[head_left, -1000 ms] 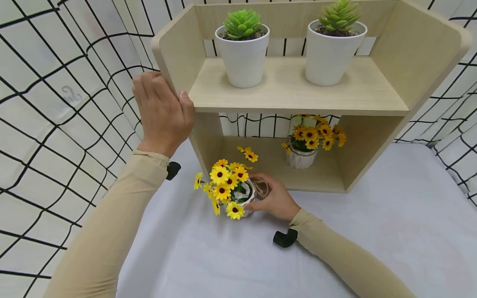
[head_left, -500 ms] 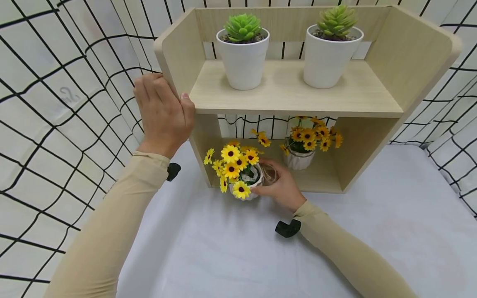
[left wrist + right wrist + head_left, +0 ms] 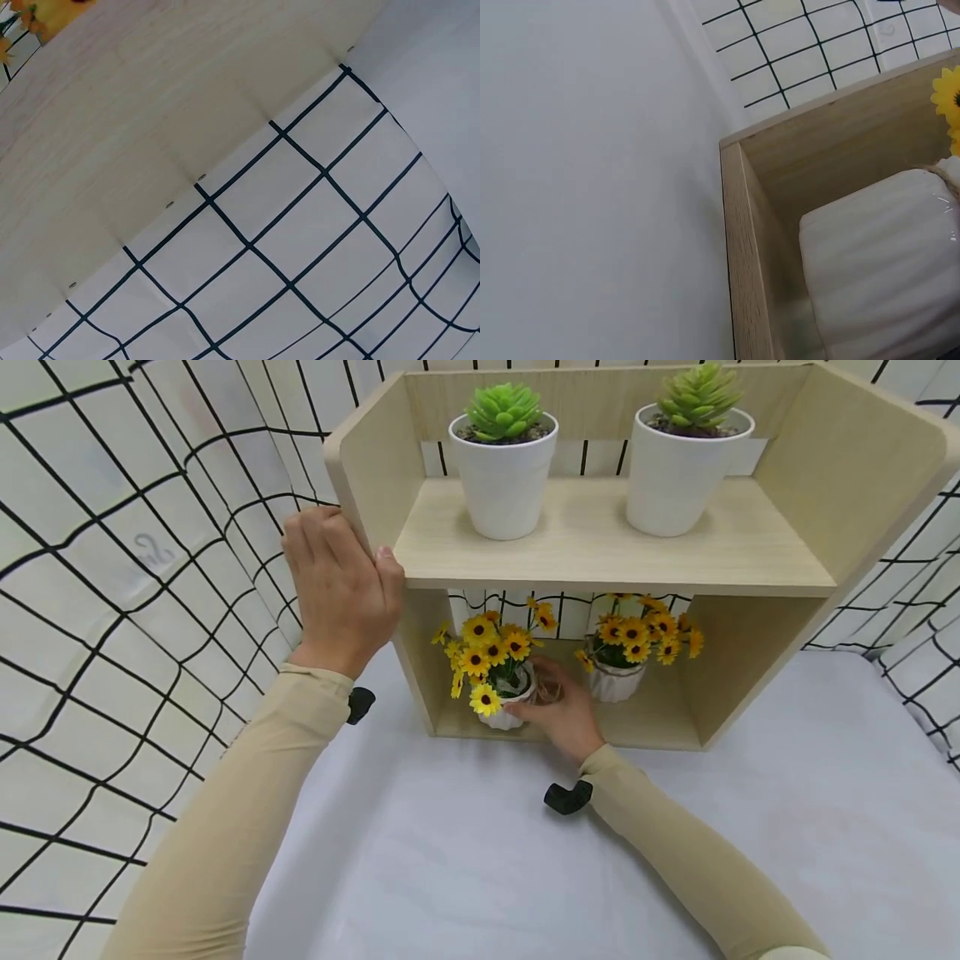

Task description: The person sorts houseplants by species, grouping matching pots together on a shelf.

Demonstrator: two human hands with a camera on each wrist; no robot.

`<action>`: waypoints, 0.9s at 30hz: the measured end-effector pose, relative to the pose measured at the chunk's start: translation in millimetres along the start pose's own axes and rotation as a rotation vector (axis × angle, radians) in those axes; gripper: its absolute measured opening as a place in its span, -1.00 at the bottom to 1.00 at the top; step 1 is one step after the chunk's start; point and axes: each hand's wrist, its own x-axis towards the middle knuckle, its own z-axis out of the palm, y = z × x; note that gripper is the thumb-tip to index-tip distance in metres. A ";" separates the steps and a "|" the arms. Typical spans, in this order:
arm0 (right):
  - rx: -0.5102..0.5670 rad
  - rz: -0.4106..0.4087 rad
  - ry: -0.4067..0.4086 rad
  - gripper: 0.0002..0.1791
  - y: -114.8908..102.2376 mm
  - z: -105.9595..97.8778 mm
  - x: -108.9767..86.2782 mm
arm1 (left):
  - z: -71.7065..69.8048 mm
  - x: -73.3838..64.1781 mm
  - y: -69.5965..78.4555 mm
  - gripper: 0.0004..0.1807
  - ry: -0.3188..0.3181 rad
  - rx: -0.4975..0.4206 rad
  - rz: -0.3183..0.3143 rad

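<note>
My right hand (image 3: 564, 708) grips a white ribbed flower pot (image 3: 501, 718) by its right side, near a loose twine bow. Yellow artificial sunflowers (image 3: 480, 662) fill this pot, which is upright over the left part of the lower compartment. Close up in the right wrist view is the pot's pale wall (image 3: 885, 262), beside the board's front edge. High on the left, my left hand (image 3: 345, 585) holds the side panel of the wooden shelf (image 3: 615, 556), thumb at its front edge. In the left wrist view, that panel (image 3: 165, 112) runs diagonally; the hand itself is out of frame.
A second sunflower pot (image 3: 617, 682) stands to the right in the lower compartment. Two white pots with green succulents, a left one (image 3: 504, 485) and a right one (image 3: 675, 485), stand on the upper shelf. Black wire grid (image 3: 150, 568) lines the sides and back. White cloth (image 3: 450, 860) covers the table.
My right hand has moved the sunflower pot from in front of the shelf back into the lower left compartment. The left hand has kept its hold on the side panel.
</note>
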 end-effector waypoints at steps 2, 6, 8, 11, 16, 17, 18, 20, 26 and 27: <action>0.019 -0.010 0.015 -0.14 1.7 1.4 5.2 | -0.3 0.3 0.2 -0.60 0.001 0.001 0.002; 0.049 -0.011 0.031 -0.17 3.8 2.7 13.2 | -0.4 0.6 0.2 -0.59 0.000 0.000 0.004; 0.045 -0.008 0.042 -0.17 4.7 3.2 16.6 | -0.3 0.6 0.1 -0.59 0.001 0.000 0.006; 0.024 -0.010 0.056 -0.18 6.1 3.7 21.3 | -0.6 0.5 -0.1 -0.60 0.000 0.005 0.008; -0.019 -0.015 0.075 -0.19 8.3 3.7 27.0 | -0.2 -0.4 0.8 -0.61 0.007 0.005 0.009; -0.026 -0.014 0.080 -0.20 8.5 3.7 27.9 | 0.0 -0.4 1.0 -0.61 0.008 0.004 0.009; -0.031 -0.014 0.086 -0.22 8.7 3.8 28.8 | 0.2 -0.4 1.2 -0.62 0.012 0.001 0.009; -0.033 -0.013 0.094 -0.23 9.2 4.0 30.4 | 0.5 -0.2 1.4 -0.62 0.015 -0.003 0.011; 0.006 0.021 0.083 -0.22 10.0 7.0 34.9 | 0.9 -0.3 1.0 -0.62 0.018 0.007 0.010; 0.011 0.025 0.082 -0.22 10.2 7.8 35.6 | 1.0 -0.5 0.7 -0.62 0.016 0.009 0.010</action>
